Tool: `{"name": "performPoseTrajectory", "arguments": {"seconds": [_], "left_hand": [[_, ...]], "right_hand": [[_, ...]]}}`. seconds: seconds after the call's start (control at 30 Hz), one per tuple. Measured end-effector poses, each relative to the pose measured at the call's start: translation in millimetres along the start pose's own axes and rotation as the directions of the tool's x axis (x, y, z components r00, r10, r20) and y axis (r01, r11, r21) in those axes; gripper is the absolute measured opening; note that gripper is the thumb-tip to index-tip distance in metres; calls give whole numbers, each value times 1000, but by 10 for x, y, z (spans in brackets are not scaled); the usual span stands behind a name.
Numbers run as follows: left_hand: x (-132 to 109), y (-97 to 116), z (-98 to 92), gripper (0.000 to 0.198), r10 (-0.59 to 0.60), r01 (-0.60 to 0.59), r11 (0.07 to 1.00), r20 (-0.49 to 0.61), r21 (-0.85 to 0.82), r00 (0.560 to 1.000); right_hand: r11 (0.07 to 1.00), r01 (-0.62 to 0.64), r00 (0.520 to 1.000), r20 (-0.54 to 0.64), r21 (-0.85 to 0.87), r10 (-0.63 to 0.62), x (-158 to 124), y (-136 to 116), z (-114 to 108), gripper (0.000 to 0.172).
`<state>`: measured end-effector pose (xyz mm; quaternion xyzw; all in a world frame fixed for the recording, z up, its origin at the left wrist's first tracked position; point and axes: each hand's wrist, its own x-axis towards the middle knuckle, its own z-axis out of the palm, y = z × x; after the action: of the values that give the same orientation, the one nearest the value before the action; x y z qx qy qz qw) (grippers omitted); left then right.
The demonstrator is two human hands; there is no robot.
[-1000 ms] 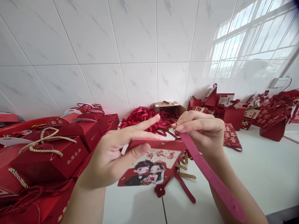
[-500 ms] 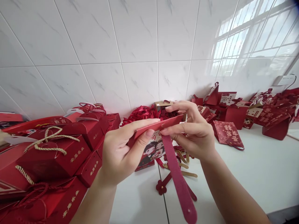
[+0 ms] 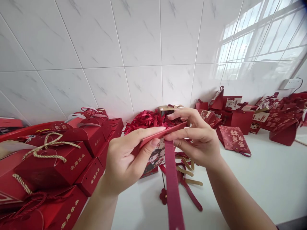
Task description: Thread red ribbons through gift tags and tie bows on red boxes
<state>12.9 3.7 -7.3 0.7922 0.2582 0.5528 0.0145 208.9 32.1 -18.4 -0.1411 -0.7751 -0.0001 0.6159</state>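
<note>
My left hand point(image 3: 128, 153) pinches the top edge of a flat red gift box point(image 3: 155, 153) printed with a cartoon couple, held above the white counter. My right hand point(image 3: 195, 137) grips the same top edge from the right, thumb and fingers closed on a dark red strap point(image 3: 172, 185) where it meets the box. The strap hangs straight down toward me, past the bottom of the view. Most of the box's face is hidden behind my fingers.
Finished red boxes with gold rope handles point(image 3: 52, 156) are stacked at the left. A heap of red ribbons point(image 3: 146, 119) and a small cardboard box point(image 3: 171, 109) sit by the tiled wall. More red boxes and bags point(image 3: 240, 118) crowd the right. Loose straps point(image 3: 189, 182) lie on the counter point(image 3: 263, 182).
The box has been tipped up from showing its face to nearly edge-on. The strap has swung from slanting right to hanging straight down, and my right hand has shifted to the box's top edge.
</note>
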Motion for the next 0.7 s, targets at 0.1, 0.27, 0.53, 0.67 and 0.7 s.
{"name": "performPoseTrajectory", "arguments": {"seconds": [0.1,0.27,0.53,0.67,0.7], "left_hand": [[9,4,17,35,3,-2,1000,32,-29,999],[6,-13,50,35,-58,62,990,40,-126,998],[-18,-40,102,24,-174,162,960,-31,-230,984],[9,-98,150,20,-276,276,936,31,-216,961],[16,-123,153,24,-288,286,936,18,-208,957]], "right_hand": [[1000,-6,1000,19,16,6,0,-6,2,22],[998,-33,998,-57,60,36,-14,9,20,19],[817,-400,863,-130,415,488,-57,-26,314,33],[738,-532,765,-139,414,629,-43,-43,337,31],[725,-562,753,-118,398,648,-39,-32,322,32]]}}
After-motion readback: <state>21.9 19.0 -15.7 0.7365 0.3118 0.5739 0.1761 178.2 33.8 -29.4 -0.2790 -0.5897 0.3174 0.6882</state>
